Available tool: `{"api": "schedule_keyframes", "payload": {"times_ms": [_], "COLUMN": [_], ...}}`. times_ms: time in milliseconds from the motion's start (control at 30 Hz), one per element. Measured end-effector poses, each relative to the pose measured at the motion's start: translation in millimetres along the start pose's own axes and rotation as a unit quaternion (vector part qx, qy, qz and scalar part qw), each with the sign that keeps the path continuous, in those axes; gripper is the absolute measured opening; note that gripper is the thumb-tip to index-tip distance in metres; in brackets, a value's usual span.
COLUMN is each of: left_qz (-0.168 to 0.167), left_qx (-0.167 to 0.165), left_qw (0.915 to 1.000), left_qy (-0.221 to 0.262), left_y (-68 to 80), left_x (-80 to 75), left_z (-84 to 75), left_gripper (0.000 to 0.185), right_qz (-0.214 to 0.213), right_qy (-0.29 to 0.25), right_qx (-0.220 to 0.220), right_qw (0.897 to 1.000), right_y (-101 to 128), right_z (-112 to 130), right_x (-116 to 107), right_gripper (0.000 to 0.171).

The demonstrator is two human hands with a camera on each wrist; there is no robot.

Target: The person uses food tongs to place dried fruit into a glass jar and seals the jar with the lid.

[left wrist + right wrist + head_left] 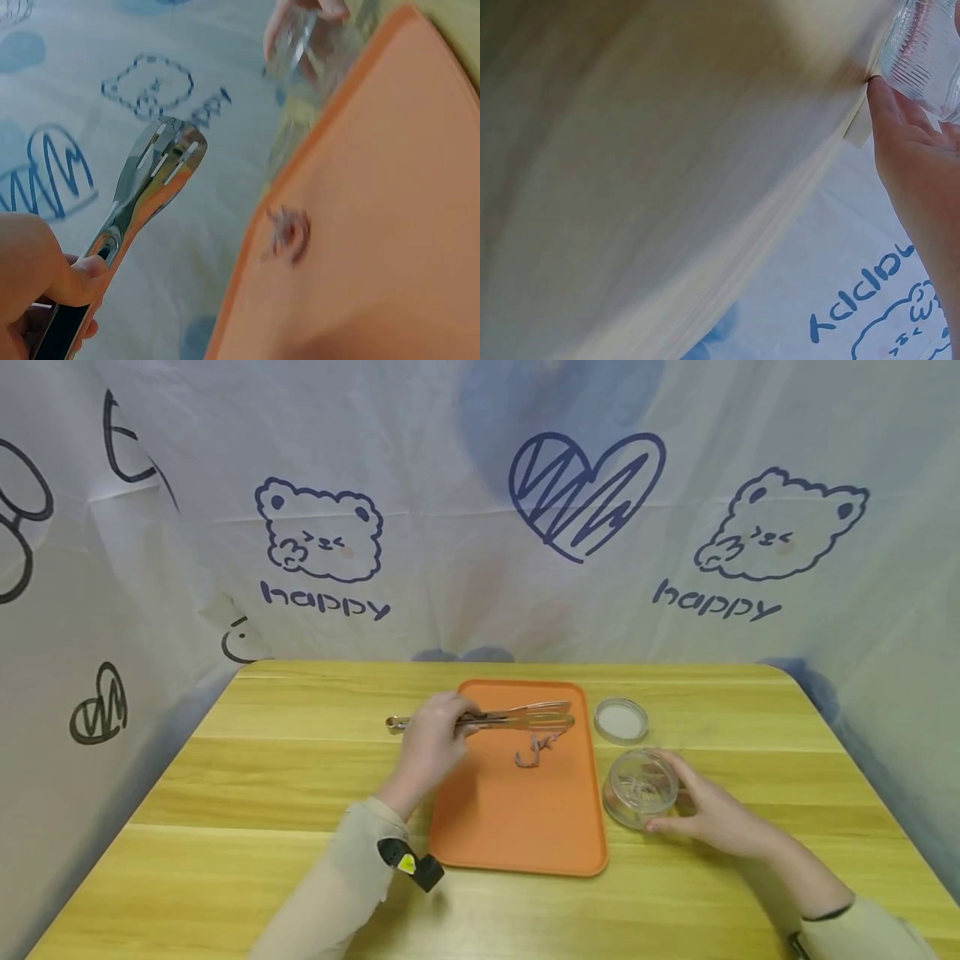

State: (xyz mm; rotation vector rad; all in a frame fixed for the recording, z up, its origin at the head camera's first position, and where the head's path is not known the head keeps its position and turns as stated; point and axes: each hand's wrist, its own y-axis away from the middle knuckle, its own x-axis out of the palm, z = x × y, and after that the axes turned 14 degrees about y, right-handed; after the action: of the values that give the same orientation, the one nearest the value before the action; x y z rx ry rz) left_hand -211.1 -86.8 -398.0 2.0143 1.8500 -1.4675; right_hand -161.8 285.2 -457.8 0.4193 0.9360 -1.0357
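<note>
My left hand (435, 737) grips a pair of metal tongs (551, 722) with dark handle grips, held over the upper part of an orange tray (517, 831). The two slotted ends (180, 146) of the tongs lie close together, and no item shows between them. Below them on the tray is a small cluster of thin, brownish curled strips (528, 763). To the right of the tray, my right hand (712, 817) holds a clear ribbed glass jar (636, 792), thumb on the near side and fingers round the far side. Some thin pieces seem to be inside the jar.
A round clear-rimmed lid (621, 721) lies on the wooden table (262, 760), behind the jar and close to the tray's right edge. A printed cloth (442, 527) hangs along the back and sides of the table.
</note>
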Motion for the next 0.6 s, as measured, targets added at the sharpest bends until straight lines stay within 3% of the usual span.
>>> {"api": "schedule_keyframes", "payload": {"times_ms": [367, 600], "left_qz": [0.015, 0.031], "left_qx": [-0.056, -0.045], "left_qw": [0.9983, 0.9985], "left_qy": [-0.002, -0.003], "left_y": [23.6, 31.6], "left_x": [-11.6, -10.1], "left_z": [40.1, 56.8], "left_gripper": [0.015, 0.020], "right_qz": [0.006, 0.007], "right_qy": [-0.010, -0.014], "right_qx": [0.012, 0.013], "right_qw": [1.000, 1.000], "right_y": [0.7, 0.7], "right_z": [-0.7, -3.4], "right_x": [0.9, 1.5], "right_gripper": [0.093, 0.095]}}
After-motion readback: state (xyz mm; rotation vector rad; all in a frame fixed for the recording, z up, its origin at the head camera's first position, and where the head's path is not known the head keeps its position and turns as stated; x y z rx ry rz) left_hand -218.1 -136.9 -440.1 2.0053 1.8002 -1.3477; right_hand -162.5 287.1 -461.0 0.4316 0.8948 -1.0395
